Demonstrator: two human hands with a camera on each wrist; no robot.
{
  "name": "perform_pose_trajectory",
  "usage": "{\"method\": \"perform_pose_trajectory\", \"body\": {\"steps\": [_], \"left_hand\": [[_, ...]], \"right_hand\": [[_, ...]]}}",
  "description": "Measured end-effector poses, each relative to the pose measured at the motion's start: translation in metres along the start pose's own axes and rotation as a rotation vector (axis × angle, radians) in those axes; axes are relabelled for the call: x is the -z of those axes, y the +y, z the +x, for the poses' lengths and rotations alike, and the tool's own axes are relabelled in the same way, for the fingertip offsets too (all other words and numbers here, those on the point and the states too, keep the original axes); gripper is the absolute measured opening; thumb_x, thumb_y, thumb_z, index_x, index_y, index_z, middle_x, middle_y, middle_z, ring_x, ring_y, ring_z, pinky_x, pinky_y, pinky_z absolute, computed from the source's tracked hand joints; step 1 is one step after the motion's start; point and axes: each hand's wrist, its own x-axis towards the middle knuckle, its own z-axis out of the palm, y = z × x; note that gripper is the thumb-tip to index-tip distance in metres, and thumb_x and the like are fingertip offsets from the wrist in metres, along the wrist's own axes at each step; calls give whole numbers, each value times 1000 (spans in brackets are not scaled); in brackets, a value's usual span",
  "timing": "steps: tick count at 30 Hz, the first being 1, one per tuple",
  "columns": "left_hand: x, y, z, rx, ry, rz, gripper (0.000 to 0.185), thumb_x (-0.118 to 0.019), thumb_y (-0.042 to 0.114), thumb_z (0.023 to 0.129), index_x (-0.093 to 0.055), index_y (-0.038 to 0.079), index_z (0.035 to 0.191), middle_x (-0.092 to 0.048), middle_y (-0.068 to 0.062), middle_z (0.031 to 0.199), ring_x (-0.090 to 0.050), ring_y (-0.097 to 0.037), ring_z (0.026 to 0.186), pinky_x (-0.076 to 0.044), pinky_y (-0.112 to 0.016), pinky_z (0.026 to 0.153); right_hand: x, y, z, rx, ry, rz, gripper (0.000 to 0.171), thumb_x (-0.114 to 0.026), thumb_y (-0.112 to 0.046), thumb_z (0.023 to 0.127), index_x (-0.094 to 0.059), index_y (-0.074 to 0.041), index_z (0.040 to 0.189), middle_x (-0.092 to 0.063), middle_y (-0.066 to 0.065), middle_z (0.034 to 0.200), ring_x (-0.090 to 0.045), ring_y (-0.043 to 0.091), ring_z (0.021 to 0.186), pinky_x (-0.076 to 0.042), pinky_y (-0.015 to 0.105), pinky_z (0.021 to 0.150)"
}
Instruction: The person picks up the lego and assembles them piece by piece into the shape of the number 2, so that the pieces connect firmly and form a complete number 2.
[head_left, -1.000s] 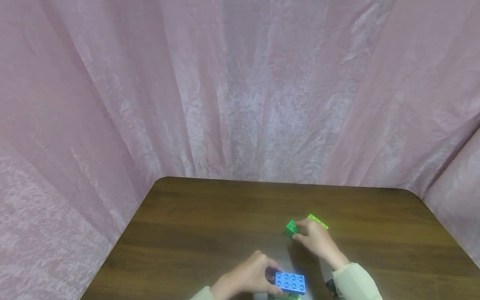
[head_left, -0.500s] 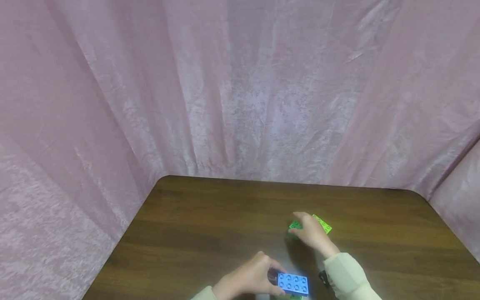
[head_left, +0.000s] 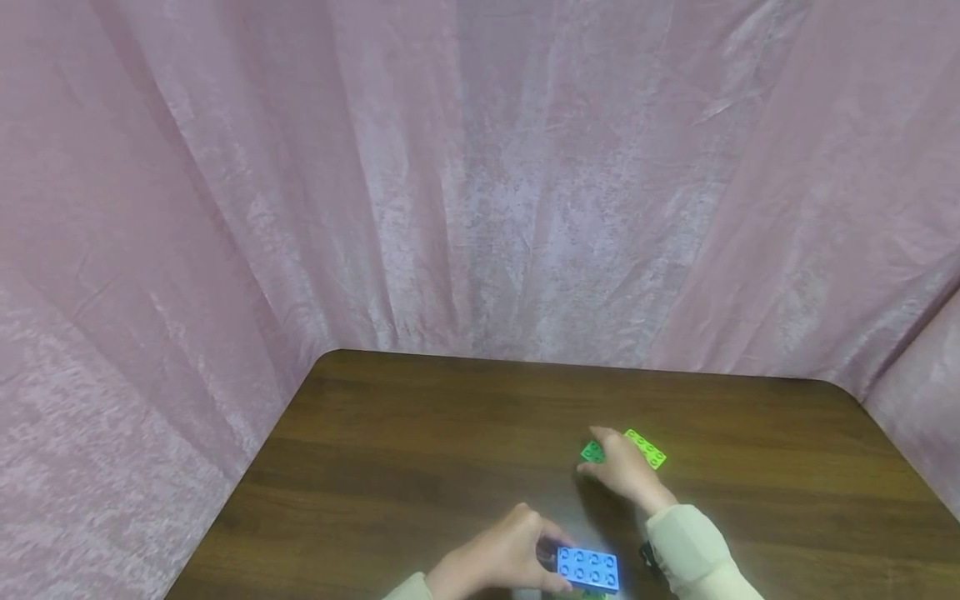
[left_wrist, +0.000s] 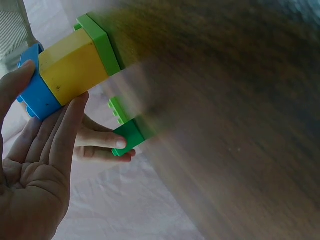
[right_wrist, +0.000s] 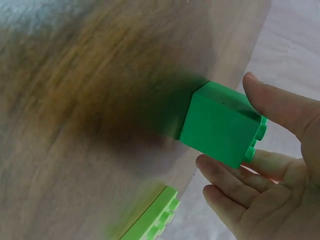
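Right hand [head_left: 622, 471]: has shifted farther over the dark green brick [right_wrist: 220, 125] compared with a second ago, thumb and index finger now spread wider, so we see less of its studded top from the head view.
What that changes: we'd call the hand better lined up with the brick, straddling it instead of coming at one side.
Right grip: the brick sits between thumb and fingers, but honestly we can't tell if they're pressing on it.
Left hand [head_left: 510, 550]: basically parked in the same spot, thumb and fingers pinching the blue brick [left_wrist: 42, 95] up top of a stack.
Stack order: blue, then a yellow brick [left_wrist: 72, 67], then a thin lime base [left_wrist: 102, 45]; can't tell if that base touches the table [head_left: 420, 442].
Brick spots: the dark green one is beyond the stack, and a loose lime plate [head_left: 645, 449] lies just beside it, partly behind the right hand.
Brick looks: smooth, boxy, plastic-looking to us, with chunky round studs, two rows of four on the blue one; the yellow side has some dark specks.
Tabletop: dark brown wood grain, rounded far corners, slightly glossy.
Curtain [head_left: 495, 208]: pink crushed-velvet look, soft vertical folds, patchy sheen.
Sleeves [head_left: 690, 542]: pale, creased fabric, as far as we can see.
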Motion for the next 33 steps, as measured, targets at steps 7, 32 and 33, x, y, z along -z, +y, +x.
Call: {"method": "perform_pose_trajectory", "body": {"steps": [7,32,33], "left_hand": [[0,0,-1,8,10,30,36,-83,21,75,-74,8,107,-77,1,88,-60,14,68,-46,0,60],[-1,-2,1,-23,4,22,35,-83,20,76,-74,6,107,-77,-1,89,-59,16,68,-47,1,60],[-1,-2,1,-24,3,25,35,-83,20,76,-74,6,107,-77,-1,89,-59,16,68,-47,1,60]], "right_hand": [[-3,1,-2,-28,12,-31,64,-78,-14,78,-52,11,131,-59,32,125,-62,43,106,-53,56,93],[-1,9,-6,-42,38,19,48,-74,-9,79,-59,10,120,-69,14,92,-63,21,79,-59,41,71],[-2,9,-6,-37,41,21,48,-74,-9,79,-59,10,120,-69,15,92,-63,21,79,-59,41,71]]}}
